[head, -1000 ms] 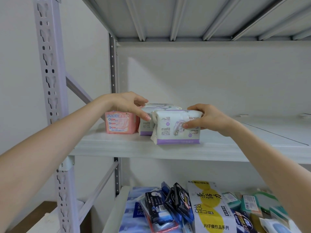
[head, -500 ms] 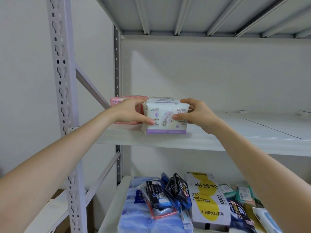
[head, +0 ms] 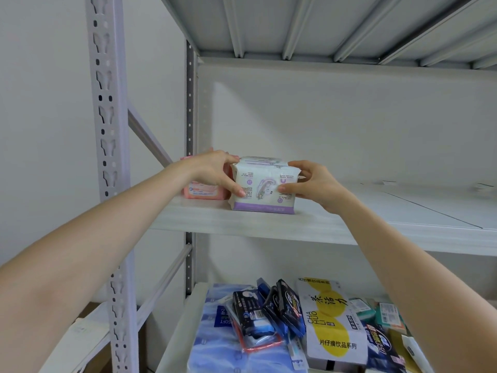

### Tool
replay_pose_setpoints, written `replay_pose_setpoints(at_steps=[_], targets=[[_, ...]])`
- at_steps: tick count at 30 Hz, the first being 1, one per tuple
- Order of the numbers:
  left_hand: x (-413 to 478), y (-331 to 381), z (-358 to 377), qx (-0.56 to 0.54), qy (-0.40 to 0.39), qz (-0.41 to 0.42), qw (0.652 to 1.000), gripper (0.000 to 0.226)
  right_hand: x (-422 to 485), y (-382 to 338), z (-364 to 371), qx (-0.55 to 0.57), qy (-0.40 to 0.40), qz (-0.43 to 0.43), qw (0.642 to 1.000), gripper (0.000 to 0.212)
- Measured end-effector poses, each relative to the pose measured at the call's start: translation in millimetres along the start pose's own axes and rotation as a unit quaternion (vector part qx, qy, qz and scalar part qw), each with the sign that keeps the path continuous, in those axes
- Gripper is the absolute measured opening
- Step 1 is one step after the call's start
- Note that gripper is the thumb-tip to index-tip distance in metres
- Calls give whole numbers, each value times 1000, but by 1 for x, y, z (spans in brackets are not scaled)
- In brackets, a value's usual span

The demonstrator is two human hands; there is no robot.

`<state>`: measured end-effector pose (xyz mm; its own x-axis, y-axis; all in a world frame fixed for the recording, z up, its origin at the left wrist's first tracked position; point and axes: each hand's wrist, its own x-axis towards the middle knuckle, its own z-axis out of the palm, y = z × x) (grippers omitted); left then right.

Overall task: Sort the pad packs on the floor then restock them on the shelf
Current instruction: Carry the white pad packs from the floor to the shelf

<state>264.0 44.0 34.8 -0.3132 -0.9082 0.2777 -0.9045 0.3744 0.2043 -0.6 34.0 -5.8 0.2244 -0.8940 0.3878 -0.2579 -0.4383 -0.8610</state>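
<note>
A white and purple pad pack [head: 265,187] stands on the white shelf [head: 309,224], with a second like pack right behind it. My left hand [head: 215,170] grips its left end, thumb on the front face. My right hand [head: 312,184] grips its right end, thumb on the front and fingers over the top. A pink pad pack [head: 204,191] sits just to the left, partly hidden behind my left hand.
The shelf runs bare to the right. A grey upright post [head: 110,157] stands at the left. The shelf below holds a blue tissue pack [head: 215,343], dark pad packs [head: 271,308], a yellow and white box [head: 333,321] and green packs [head: 376,313].
Both hands pushed the white and purple pack left, closing it up against the pink pack and in front of the second white pack. My view shifted left and upward.
</note>
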Motion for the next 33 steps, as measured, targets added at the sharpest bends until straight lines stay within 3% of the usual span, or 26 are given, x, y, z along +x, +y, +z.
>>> replay_pose_setpoints(at_steps=[4,15,21,24,33], targets=[[11,-6,3,19,15,2,1000,111,9,4,0,-40,5,-5,999,85],[23,-11,8,8,16,11,1000,105,16,9,2,-81,8,-7,997,84],[14,-10,15,14,70,13,997,97,8,13,8,-133,82,-39,987,86],[2,-4,25,53,140,22,989,81,-2,14,13,-198,124,-72,970,86],[-67,21,77,173,256,4,951,86,-64,38,23,-452,181,-147,861,60]])
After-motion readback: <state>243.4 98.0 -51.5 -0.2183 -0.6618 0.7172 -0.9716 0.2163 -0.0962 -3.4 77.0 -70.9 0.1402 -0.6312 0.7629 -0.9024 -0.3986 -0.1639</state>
